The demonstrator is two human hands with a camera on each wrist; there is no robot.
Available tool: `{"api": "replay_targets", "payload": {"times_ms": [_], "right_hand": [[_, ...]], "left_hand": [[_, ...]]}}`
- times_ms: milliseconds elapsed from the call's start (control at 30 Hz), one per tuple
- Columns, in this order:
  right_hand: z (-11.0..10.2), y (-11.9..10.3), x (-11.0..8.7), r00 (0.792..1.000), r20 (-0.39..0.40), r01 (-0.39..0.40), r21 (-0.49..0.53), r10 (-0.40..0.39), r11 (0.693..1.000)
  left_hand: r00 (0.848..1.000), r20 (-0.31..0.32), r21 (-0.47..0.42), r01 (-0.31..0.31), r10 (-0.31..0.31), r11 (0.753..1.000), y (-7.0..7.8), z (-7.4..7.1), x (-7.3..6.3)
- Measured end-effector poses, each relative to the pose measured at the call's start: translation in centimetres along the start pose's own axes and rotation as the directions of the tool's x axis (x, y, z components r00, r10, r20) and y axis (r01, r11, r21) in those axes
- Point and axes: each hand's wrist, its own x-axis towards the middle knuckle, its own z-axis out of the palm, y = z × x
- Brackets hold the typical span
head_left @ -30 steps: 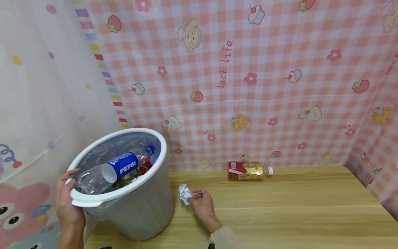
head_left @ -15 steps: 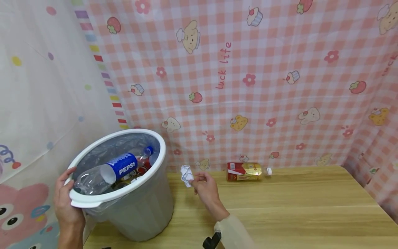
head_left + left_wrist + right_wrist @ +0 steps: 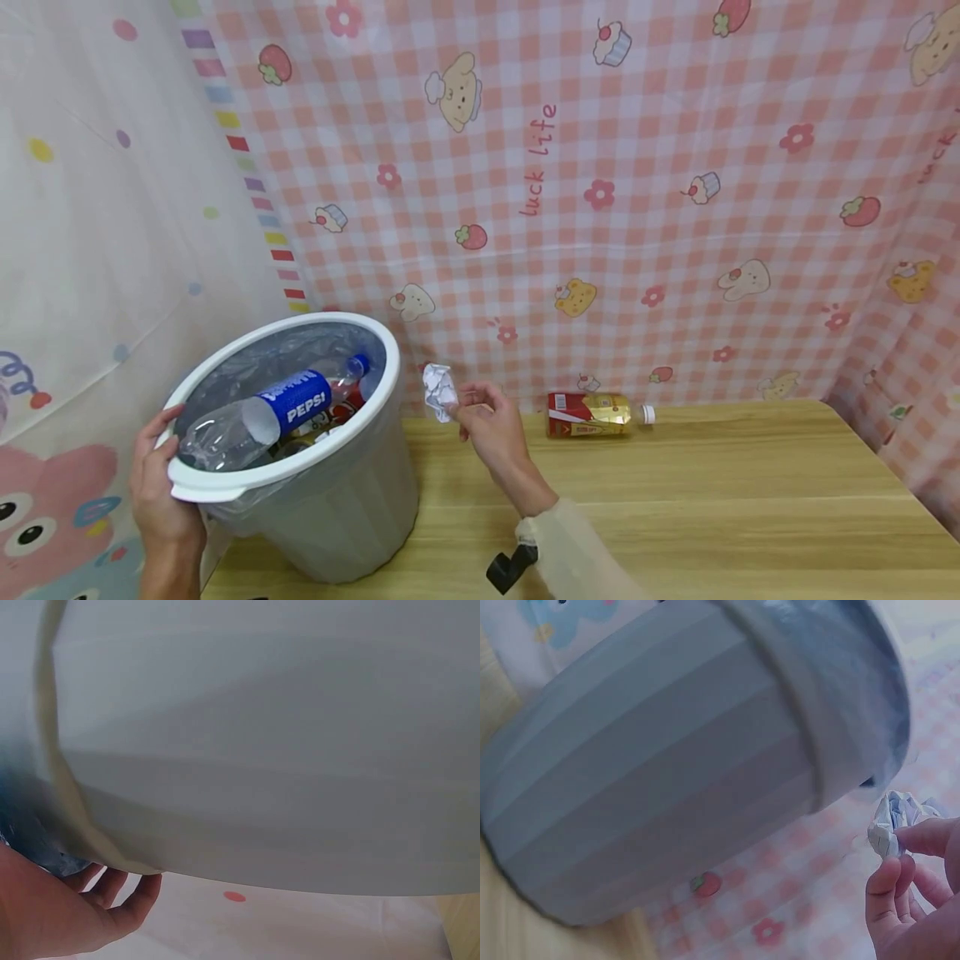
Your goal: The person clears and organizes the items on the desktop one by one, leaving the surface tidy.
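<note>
A grey trash can (image 3: 352, 508) with a white rim and a clear liner stands at the left of the table in the head view. My left hand (image 3: 163, 492) grips its rim at the left side; in the left wrist view the fingers (image 3: 139, 900) curl at the can's edge. Inside lies an empty Pepsi bottle (image 3: 296, 400) above other rubbish. Between thumb and fingertips, my right hand (image 3: 491, 429) pinches a crumpled piece of white paper (image 3: 439, 392), raised above the table just right of the can. The right wrist view shows that paper (image 3: 885, 829) near the rim.
A red and gold bottle (image 3: 592, 414) with a white cap lies on its side at the back of the wooden table (image 3: 712, 492). Behind it hangs a pink checked cloth (image 3: 645, 267). A pale curtain (image 3: 97, 250) hangs close on the left.
My right hand has lifted the crumpled paper up off the table, first away and then slightly left toward the can. The left hand has stayed on the rim.
</note>
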Motion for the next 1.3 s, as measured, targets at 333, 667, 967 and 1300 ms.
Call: {"api": "replay_targets", "payload": {"times_ms": [333, 667, 967, 1300], "right_hand": [[0.4, -3.4, 0.3, 0.998, 0.026, 0.056, 0.028, -0.057, 0.998], [1.3, -7.1, 0.4, 0.993, 0.029, 0.114, 0.057, -0.116, 0.992], [3.0, -9.3, 0.0, 0.983, 0.106, 0.142, 0.093, -0.152, 0.985], [5.0, -10.8, -0.9, 0.964, 0.196, 0.168, 0.062, -0.177, 0.984]], "left_hand": [[1.000, -0.003, -0.007, -0.002, 0.002, 1.000, 0.0, 0.0, -0.1], [1.000, -0.015, 0.019, -0.006, 0.006, 1.000, -0.1, 0.1, -0.1], [1.000, -0.016, -0.008, -0.007, 0.007, 1.000, 0.0, 0.1, 0.0], [1.000, -0.013, -0.022, -0.014, 0.014, 1.000, 0.0, 0.1, -0.1]]}}
